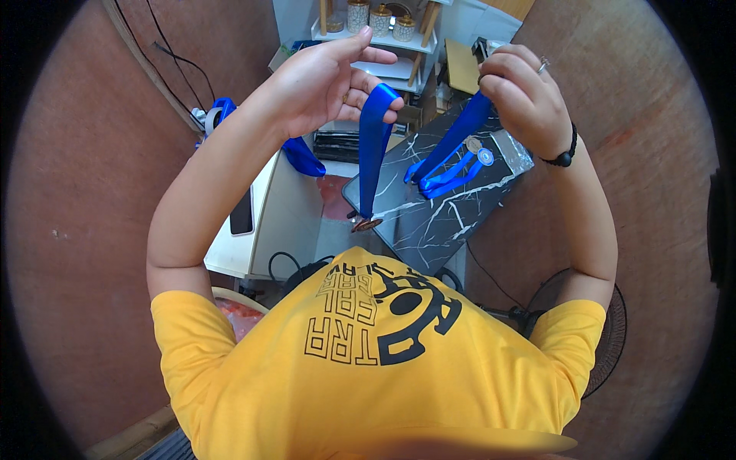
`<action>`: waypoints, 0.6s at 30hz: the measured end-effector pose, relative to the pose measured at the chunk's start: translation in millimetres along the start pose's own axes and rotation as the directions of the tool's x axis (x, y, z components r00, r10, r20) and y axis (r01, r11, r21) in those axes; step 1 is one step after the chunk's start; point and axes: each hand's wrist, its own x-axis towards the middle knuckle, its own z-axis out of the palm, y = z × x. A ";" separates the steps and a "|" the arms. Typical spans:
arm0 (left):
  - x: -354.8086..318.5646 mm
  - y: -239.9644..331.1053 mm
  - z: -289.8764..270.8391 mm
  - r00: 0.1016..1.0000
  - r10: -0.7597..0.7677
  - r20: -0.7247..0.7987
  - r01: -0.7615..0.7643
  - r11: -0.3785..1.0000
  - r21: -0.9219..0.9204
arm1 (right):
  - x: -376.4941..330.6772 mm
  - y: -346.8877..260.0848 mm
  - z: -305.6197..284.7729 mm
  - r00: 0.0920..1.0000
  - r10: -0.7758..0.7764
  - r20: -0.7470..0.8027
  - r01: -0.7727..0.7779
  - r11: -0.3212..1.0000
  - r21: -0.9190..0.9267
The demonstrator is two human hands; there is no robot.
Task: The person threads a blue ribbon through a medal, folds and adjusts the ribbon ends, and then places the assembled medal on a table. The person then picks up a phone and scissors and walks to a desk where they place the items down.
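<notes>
The black marble-patterned desk (448,211) with white veining serves as the landmark. Left of it stands a cream-white cabinet (287,211) with a dark phone-like slab (242,212) on its top. Beyond the desk's far end, a white shelf (376,34) carries three patterned jars with gold lids (381,21). On the desk lie a clear plastic sleeve (512,151) and spare blue-ribboned medals (460,165), one with a round blue-and-white badge (485,156).

Above the desk, both hands hold up a wide blue satin ribbon (374,149). The left hand (322,80) has fingers closed, pinching one fold; from it the ribbon hangs to a small bronze medal (367,225) just over the desk's near-left edge. The right hand (525,96), fingers clenched, grips the other length.

Judgement: handling goes best with the ribbon kept flat and untwisted, the medal hanging free of the desk edge.
</notes>
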 end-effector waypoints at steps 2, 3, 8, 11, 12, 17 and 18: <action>-0.1 0.8 2.6 1.000 -0.003 -0.002 0.003 1.000 0.027 | 2.4 -1.6 -0.6 0.994 0.028 -0.110 -0.029 1.000 -0.007; 0.7 1.3 4.6 1.000 0.002 0.005 -0.002 0.999 0.039 | 3.9 -0.7 -1.2 0.985 0.106 -0.139 -0.103 0.994 0.029; 1.2 -0.4 20.2 0.999 -0.020 0.050 0.017 0.998 0.066 | 14.2 0.8 7.6 0.783 0.621 -0.042 -0.538 0.709 0.457; 3.3 0.3 27.9 0.998 -0.003 0.060 0.000 0.998 0.057 | 25.1 -1.3 15.8 0.657 0.753 0.047 -0.585 0.469 0.661; 3.4 0.8 29.7 0.999 0.006 0.051 -0.009 0.997 0.073 | 29.1 -3.0 19.3 0.636 0.770 0.057 -0.526 0.378 0.762; -1.4 3.1 27.2 0.997 -0.016 0.076 0.010 0.997 0.077 | 38.4 -3.9 15.8 0.565 0.765 0.310 -0.512 0.030 0.858; -2.4 2.5 26.9 0.997 -0.012 0.075 0.006 0.997 0.080 | 40.4 -3.3 16.8 0.600 0.744 0.292 -0.499 0.063 0.864</action>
